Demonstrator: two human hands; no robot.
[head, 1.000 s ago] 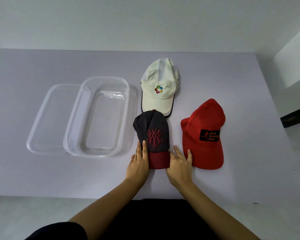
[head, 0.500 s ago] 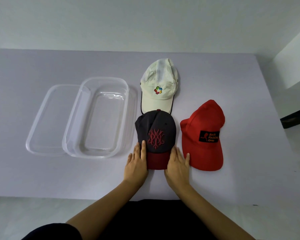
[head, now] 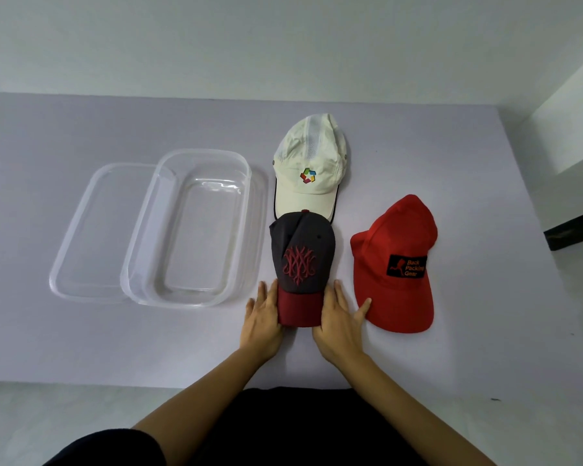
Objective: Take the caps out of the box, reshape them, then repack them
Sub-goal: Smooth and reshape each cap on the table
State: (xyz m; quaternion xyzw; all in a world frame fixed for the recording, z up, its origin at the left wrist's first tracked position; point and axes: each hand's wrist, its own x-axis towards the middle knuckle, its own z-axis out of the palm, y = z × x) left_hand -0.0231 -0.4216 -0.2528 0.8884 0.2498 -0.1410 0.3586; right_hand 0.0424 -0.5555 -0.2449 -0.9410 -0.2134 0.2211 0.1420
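**Both hands on the grey cap's brim**

We've got both forearms reaching straight out over the surface [head: 81, 331], palms facing each other. Our left hand [head: 261, 319] presses flat against the left edge of the grey cap [head: 302, 264]'s dark red brim, right hand [head: 339, 322] against the right edge, fingers straight, thumb splayed toward the red cap [head: 398, 264]. So the grip is open-fingered, just squeezing the brim between both palms. The white cap [head: 308, 169] sits just behind the grey cap, its brim tucked under the grey crown. The clear box [head: 246, 183] is empty, just left of the grey cap, with its lid [head: 81, 230] further left.
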